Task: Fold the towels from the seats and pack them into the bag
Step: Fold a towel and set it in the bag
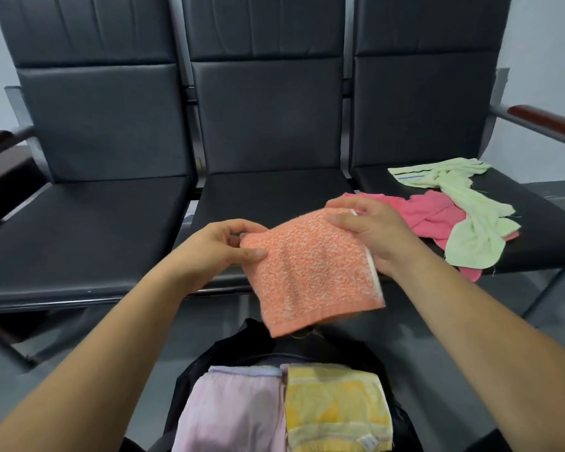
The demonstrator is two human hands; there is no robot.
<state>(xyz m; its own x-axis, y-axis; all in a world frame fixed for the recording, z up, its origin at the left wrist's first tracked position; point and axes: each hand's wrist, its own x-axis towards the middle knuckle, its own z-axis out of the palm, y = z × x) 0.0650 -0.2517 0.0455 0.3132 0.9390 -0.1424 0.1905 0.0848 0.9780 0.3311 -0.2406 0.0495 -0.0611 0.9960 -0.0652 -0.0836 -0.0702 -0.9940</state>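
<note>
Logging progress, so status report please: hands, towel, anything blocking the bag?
Both pinching orange towel: left grip, right grip. Towel folded, held above bag. Nothing blocking; pink towel, green towel on seat.

Orange towel (313, 272): folded, held in the air at the centre, its lower edge hanging toward 6 o'clock.
Left hand (219, 246): pinches the towel's corner at 9 o'clock.
Right hand (372, 233): grips the corner at 1 o'clock.
Bag (196, 376): black, at 6 o'clock and apparently open; a lilac towel (232, 412) and a yellow towel (336, 409) lie folded side by side in it.
Right seat (535, 243): at 3 o'clock; carries a rumpled pink towel (431, 213) with a green towel (463, 216) lying across it.
</note>
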